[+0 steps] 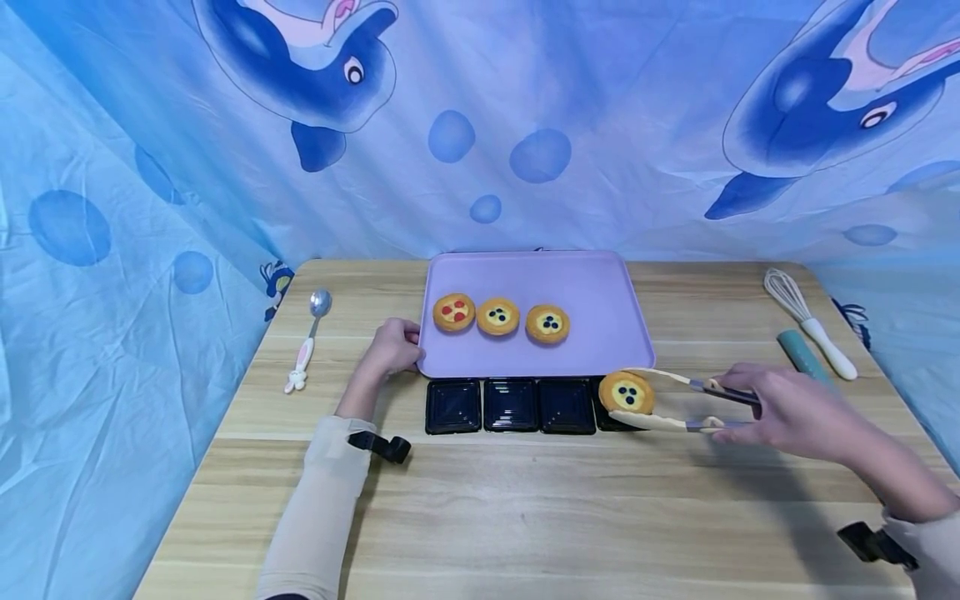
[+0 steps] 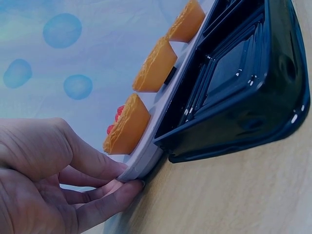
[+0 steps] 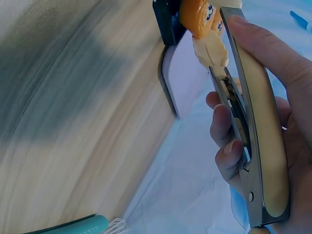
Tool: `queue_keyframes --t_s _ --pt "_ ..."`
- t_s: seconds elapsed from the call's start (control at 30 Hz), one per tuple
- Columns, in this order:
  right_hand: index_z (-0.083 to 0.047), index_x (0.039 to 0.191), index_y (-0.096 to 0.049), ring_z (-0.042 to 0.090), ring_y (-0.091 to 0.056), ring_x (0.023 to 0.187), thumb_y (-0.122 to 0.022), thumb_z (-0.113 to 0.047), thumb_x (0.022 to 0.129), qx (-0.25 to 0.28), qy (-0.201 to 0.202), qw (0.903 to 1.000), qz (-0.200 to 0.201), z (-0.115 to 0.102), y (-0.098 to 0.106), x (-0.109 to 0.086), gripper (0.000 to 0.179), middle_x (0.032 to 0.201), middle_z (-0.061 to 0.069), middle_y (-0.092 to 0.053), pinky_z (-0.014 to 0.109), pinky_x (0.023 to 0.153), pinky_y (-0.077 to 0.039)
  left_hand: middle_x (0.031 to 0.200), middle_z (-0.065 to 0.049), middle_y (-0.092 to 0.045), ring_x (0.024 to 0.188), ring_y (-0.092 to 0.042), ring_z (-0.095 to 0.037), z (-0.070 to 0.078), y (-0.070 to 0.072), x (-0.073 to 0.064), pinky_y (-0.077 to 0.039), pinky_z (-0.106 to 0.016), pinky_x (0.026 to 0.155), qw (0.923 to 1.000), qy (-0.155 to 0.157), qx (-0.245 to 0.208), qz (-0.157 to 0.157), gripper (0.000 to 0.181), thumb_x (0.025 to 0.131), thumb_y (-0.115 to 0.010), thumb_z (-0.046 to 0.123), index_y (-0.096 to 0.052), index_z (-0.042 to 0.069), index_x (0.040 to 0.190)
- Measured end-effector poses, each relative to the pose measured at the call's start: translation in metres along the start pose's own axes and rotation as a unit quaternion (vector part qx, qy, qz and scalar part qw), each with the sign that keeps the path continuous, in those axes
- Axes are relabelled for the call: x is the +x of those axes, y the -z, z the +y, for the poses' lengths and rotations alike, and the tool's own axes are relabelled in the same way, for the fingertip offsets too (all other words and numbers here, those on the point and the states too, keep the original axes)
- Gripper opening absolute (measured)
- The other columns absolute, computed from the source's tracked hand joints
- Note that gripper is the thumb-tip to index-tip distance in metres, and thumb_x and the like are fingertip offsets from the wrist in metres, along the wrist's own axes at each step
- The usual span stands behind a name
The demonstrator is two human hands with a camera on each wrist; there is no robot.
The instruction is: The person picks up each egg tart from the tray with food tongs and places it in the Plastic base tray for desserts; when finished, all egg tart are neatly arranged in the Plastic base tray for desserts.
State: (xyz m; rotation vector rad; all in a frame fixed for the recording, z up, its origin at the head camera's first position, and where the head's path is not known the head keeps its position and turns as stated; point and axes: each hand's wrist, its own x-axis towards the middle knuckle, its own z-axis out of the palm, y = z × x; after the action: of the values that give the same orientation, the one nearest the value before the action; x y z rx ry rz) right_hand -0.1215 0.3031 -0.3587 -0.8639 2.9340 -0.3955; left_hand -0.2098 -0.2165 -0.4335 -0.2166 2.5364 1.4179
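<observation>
We see a tart [image 1: 627,392] with a round golden crust, pale yellow filling and dark blue berries on top, right of centre in the head view. It sits between the cream tips of tongs [image 3: 261,117], over the rightmost of four black containers [image 1: 453,407]; we cannot tell whether it touches the bottom. Above that row, a lilac tray [image 1: 592,308] bears a red-topped tart [image 1: 453,312] and two blue-topped tarts [image 1: 497,317], side by side towards its left.

All this lies on a wood-grain table [image 1: 480,517], with a spoon [image 1: 310,333] at its upper left and a whisk [image 1: 812,327] beside a teal cylinder [image 1: 801,354] at its upper right. A blue curtain [image 1: 480,83] printed with dolphins and bubbles fills the upper frame.

Our right hand [image 1: 783,412] reaches in from the lower right, thumb and curled fingers clamped on the tongs' handles. Our left hand [image 1: 392,346], its arm rising from the lower left, pinches the lilac tray's rim near the lower left corner, thumb on top.
</observation>
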Motion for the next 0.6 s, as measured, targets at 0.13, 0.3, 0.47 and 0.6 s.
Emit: queue_keyframes --t_s 0.13,0.3,0.47,0.6 --pt "0.008 0.113 -0.069 0.03 -0.069 0.085 -0.088 -0.045 0.069 0.007 0.006 1.0 -0.003 -0.0019 -0.002 0.003 0.072 0.117 0.032 -0.062 0.047 0.07 -0.058 0.099 -0.019 -0.056 0.078 -0.06 -0.024 -0.0007 0.0006 0.0001 -0.062 -0.031 0.058 1.0 -0.005 0.005 0.001 0.049 0.077 -0.059 -0.014 -0.055 -0.016 0.125" --pt "0.008 0.112 -0.069 0.037 -0.068 0.092 -0.089 -0.046 0.068 0.008 0.011 0.9999 0.003 -0.0019 -0.0031 0.0034 0.073 0.116 0.031 -0.063 0.054 0.075 -0.058 0.098 -0.018 -0.056 0.078 -0.061 -0.024 0.0002 -0.0002 0.0004 -0.062 -0.031 0.057 0.9999 -0.004 0.01 0.003 0.048 0.077 -0.059 -0.014 -0.056 -0.016 0.125" --pt "0.007 0.111 -0.07 0.024 -0.069 0.079 -0.089 -0.046 0.067 0.002 0.018 0.9997 0.017 0.0001 -0.0042 0.0028 0.072 0.115 0.03 -0.065 0.045 0.067 -0.058 0.098 -0.019 -0.057 0.077 -0.061 -0.024 0.0007 0.0001 0.0013 -0.062 -0.031 0.058 1.0 -0.001 0.008 0.003 0.048 0.076 -0.058 -0.014 -0.057 -0.015 0.124" --pt "0.008 0.112 -0.069 0.018 -0.068 0.074 -0.088 -0.047 0.068 0.004 0.014 0.9998 0.011 0.0007 -0.0038 0.003 0.073 0.116 0.032 -0.063 0.042 0.064 -0.056 0.099 -0.019 -0.058 0.078 -0.061 -0.024 -0.0001 0.0002 0.001 -0.062 -0.031 0.058 0.9999 0.003 0.009 0.004 0.047 0.077 -0.059 -0.014 -0.058 -0.014 0.124"
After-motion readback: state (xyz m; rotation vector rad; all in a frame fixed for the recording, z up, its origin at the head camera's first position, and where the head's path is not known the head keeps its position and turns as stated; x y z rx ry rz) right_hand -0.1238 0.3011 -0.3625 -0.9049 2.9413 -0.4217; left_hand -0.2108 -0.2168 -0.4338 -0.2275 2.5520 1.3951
